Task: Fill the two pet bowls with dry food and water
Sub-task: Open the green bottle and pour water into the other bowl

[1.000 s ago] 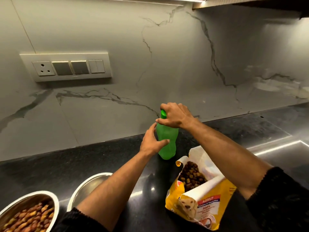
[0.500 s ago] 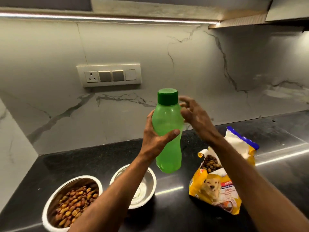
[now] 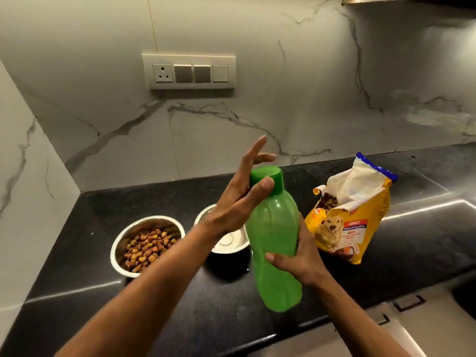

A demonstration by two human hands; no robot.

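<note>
The green water bottle (image 3: 274, 243) is in the air over the black counter (image 3: 219, 307), tilted slightly, with its green cap (image 3: 269, 176) on. My right hand (image 3: 302, 260) grips the bottle's lower body. My left hand (image 3: 233, 206) is at the cap: the thumb rests on it and the fingers are spread above and behind it. On the counter to the left, a steel bowl (image 3: 116, 249) holds brown dry food. Beside it, a second steel bowl (image 3: 228, 244) is partly hidden by my left arm and the bottle, and no food shows in it.
An open yellow dog food bag (image 3: 358, 222) stands to the right of the bottle with kibble showing at its mouth. A marble wall with a switch panel (image 3: 190, 72) rises behind. A side wall closes the left, and a steel surface (image 3: 432, 210) lies at the far right.
The bottle rose off the counter and passed from my left hand to my right. My left hand went up to the cap. The view shifted right and down.
</note>
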